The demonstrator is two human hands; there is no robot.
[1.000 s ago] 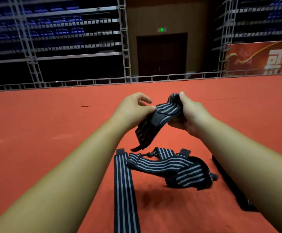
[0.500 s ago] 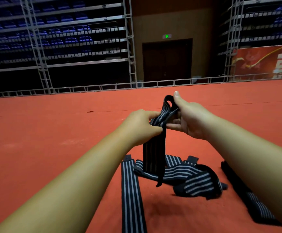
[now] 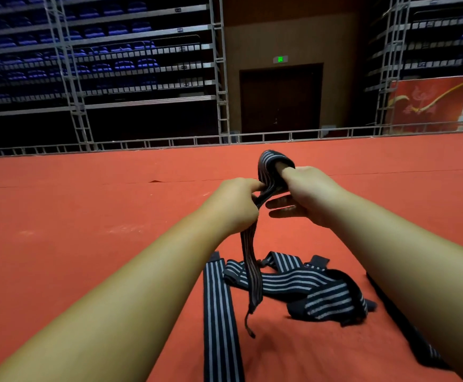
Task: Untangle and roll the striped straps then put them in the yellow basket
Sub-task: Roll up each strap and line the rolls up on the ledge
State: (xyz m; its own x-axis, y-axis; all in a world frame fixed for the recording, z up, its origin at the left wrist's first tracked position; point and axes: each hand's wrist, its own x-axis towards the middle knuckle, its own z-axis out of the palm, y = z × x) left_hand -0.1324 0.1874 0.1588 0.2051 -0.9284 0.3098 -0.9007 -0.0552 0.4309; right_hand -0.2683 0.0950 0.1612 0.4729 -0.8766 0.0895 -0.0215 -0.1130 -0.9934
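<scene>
Elastic strap (image 3: 266,164): left grip (image 3: 233,205) pinches it, right grip (image 3: 310,194) hooks its loop by the thumb. Below them, we risk the tail (image 3: 249,318) snagging the tangle (image 3: 307,285).

Forearms outstretched; left grip (image 3: 234,202) pinches the strap (image 3: 266,161); right grip (image 3: 309,193) thumb hooked through its loop, fingers straight.

Red-orange floor (image 3: 87,216) before me carries three items: one straight striped strap (image 3: 220,326) lying flat, a tangled heap of striped straps (image 3: 307,288) touching its right edge, and a third strap (image 3: 423,351) further right, partly hidden.
</scene>
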